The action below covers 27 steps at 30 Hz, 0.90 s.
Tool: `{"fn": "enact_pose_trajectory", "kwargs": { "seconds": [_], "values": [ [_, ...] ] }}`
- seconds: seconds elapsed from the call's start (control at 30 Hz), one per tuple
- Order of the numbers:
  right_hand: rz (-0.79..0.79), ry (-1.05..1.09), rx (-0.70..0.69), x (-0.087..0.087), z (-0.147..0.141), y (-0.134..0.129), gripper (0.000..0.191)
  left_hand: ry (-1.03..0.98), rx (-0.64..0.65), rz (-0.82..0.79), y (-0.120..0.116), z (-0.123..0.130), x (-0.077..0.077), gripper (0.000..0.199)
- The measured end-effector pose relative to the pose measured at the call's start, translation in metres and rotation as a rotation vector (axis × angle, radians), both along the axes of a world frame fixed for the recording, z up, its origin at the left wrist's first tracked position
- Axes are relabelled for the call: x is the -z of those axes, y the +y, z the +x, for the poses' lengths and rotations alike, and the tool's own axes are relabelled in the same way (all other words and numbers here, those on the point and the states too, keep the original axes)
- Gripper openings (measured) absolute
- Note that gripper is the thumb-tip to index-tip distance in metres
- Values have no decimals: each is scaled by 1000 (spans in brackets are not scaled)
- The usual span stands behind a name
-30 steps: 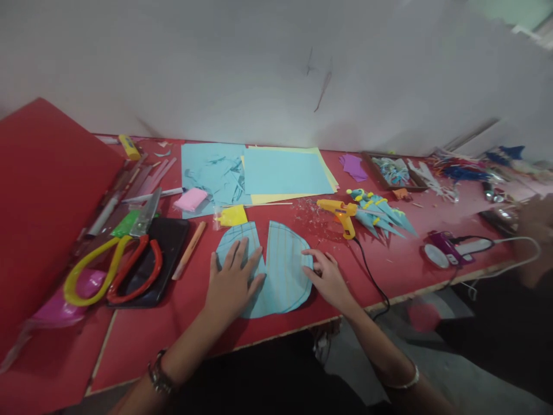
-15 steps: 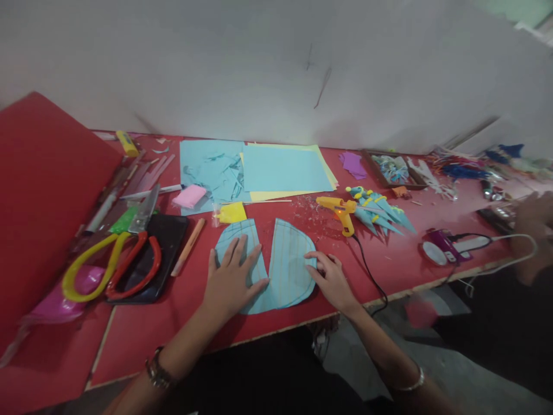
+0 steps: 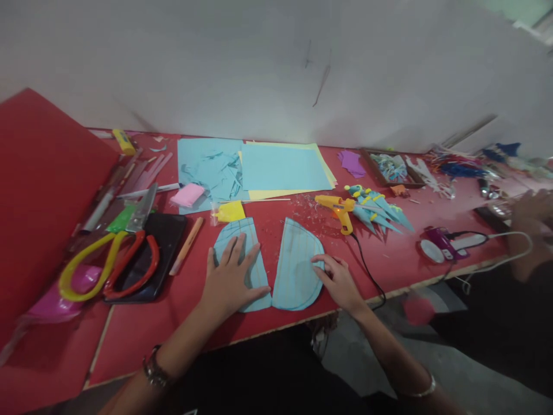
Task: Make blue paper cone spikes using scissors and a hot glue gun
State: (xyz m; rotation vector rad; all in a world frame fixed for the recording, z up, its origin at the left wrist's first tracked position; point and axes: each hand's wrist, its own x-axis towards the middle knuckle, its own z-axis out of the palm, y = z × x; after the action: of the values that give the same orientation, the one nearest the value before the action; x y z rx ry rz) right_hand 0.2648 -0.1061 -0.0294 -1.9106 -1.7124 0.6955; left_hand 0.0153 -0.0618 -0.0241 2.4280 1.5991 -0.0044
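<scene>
Two light blue paper pieces with curved outer edges and ruled lines lie side by side at the front of the red table. My left hand (image 3: 232,276) is spread flat on the left paper piece (image 3: 260,283), covering much of it. The right paper piece (image 3: 296,271) has its outer curved edge pinched between the thumb and fingers of my right hand (image 3: 339,279). The pieces nearly touch at their lower corners, while a wedge of red table shows between them higher up.
A yellow glue gun (image 3: 338,211), its light glowing, lies to the right beside blue paper cones (image 3: 375,207). Scissors (image 3: 116,259) rest on a black flat object (image 3: 166,242) at left. Behind are blue sheets (image 3: 285,167) and scraps. Another person's hand (image 3: 529,210) is at far right.
The right paper piece has shifted to the right with my right hand, parting from the left piece. My left hand stays flat on its piece.
</scene>
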Motion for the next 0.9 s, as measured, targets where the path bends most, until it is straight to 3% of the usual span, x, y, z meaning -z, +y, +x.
{"fn": "enact_pose_trajectory", "kwargs": {
  "seconds": [0.47,0.63,0.73,0.8,0.9],
  "values": [
    [-1,-46,-13,-2,16,3,24,-3,9,14,0,1,1,82],
    [33,-56,-42,-4,18,7,25,-12,34,62,8,-12,-10,70],
    [68,2,-80,-8,16,11,27,-74,-86,254,19,-42,-22,62],
    [113,46,-116,-14,13,16,27,-68,-265,380,26,-68,-29,57],
    [185,90,-203,-28,9,30,27,86,-480,462,35,-103,-31,65]
  ]
}}
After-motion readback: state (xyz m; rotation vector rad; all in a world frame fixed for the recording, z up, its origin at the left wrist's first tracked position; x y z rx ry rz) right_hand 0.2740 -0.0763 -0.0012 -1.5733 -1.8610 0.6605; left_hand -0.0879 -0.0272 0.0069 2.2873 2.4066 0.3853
